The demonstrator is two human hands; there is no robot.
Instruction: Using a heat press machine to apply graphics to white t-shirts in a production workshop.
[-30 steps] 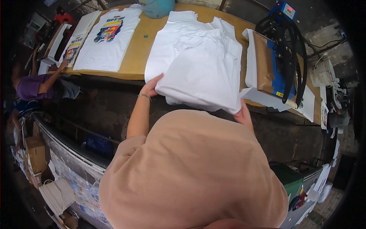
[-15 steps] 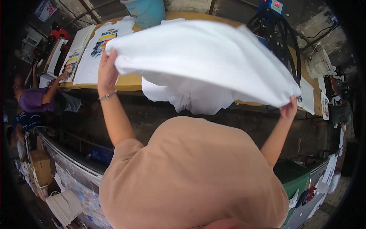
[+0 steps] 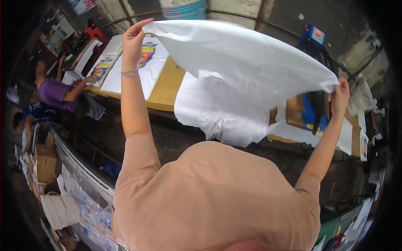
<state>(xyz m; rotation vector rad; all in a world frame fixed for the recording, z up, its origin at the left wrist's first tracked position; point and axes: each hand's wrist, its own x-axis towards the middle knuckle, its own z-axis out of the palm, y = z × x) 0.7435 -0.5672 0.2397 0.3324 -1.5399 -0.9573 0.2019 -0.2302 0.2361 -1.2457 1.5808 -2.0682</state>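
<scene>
A white shirt (image 3: 247, 54) is stretched wide in the air between my two raised hands, its lower part sagging toward the table. My left hand (image 3: 135, 39) pinches its upper left corner, with a chain bracelet on the wrist below. At the lower right corner my right hand (image 3: 341, 97) has its fingers closed on the fabric. Beneath it, crumpled white fabric (image 3: 201, 111) lies over the table's near edge; whether it joins the held shirt I cannot tell. Left of that, a white shirt with a colourful print (image 3: 125, 79) lies flat, partly hidden by my left arm.
The long tan-covered table (image 3: 167, 85) runs across in front. A blue machine with a lit display (image 3: 315, 35) stands at the right, a blue-and-white bucket (image 3: 184, 9) behind. A person in purple (image 3: 56, 95) works at the left end. A cardboard box (image 3: 45, 163) sits at lower left.
Both my hands have risen, lifting the shirt up and away over the table. Its underside and more of the white fabric below now show. The view has shifted slightly.
</scene>
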